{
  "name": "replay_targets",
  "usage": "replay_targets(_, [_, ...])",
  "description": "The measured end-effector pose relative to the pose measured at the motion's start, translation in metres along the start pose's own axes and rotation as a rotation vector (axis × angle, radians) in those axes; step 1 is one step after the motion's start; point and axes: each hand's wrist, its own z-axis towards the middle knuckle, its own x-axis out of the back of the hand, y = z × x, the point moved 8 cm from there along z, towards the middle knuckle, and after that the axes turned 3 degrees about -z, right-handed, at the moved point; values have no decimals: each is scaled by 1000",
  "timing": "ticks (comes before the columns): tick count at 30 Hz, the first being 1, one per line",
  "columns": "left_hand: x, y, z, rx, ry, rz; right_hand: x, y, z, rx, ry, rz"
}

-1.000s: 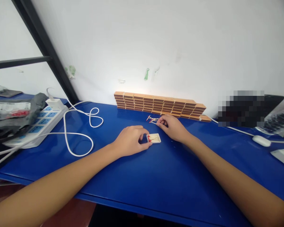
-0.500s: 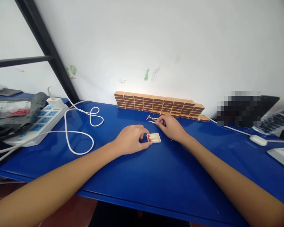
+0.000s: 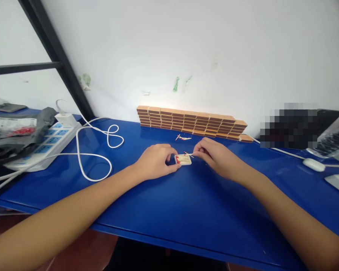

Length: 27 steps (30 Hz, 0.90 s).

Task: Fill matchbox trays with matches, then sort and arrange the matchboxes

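Just left of the little matchbox tray (image 3: 187,164), the left hand (image 3: 156,162) has its thumb and forefinger clamped on the tray's left end, one at each corner. The tray's lying open side up on the blue table (image 3: 169,210), so you can see a bunch of matches (image 3: 184,160) inside, red heads mostly down at the left end. Over on the tray's right, the right hand (image 3: 213,155) is pinching, thumb and forefinger together on some thin matchsticks (image 3: 189,154). They poke out by the tray's far right corner, though honestly I can't tell how many there are or whether they're touching it. A bit behind the tray there's a small loose pile (image 3: 183,138) of more matches, a few crossing. Farther back from the tray sits a long low stack of boxes (image 3: 186,119), near the wall (image 3: 158,45). Way left of the tray you've got a loopy white cable (image 3: 101,153), then a power strip (image 3: 51,139). Well off to the tray's right, a dark flat thing (image 3: 329,118), partly pixelated.
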Motion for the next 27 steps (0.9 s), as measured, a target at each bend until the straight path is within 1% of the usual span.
replay_targets(2, [1,0,0,-11,3,-1,-4,-6,-2,26,-13,0])
replay_targets(6, [0,0,0,3,-5,-7,-13,-16,-1,32,-30,11])
replay_targets(10, [-1,1,-1,14,-19,-18,-17,-21,-2,36,-75,25])
replay_targets(13, [-1,3,-1,-9,-18,-12,-12,-13,-2,15,-70,39])
replay_targets(16, [-1,6,-1,-44,-22,-17,-7,5,0,-58,1,-6])
replay_targets(18, [-2,7,-1,-42,-34,-28,-9,17,2,-118,27,-31])
replay_targets(20, [-2,6,-1,-21,-45,-33,-15,25,4,-171,28,-22])
replay_targets(24, [-3,5,-2,-1,-51,-31,-26,28,10,-241,-16,-2])
replay_targets(27, [-2,4,-1,0,-48,-29,-29,25,16,-211,-46,-44])
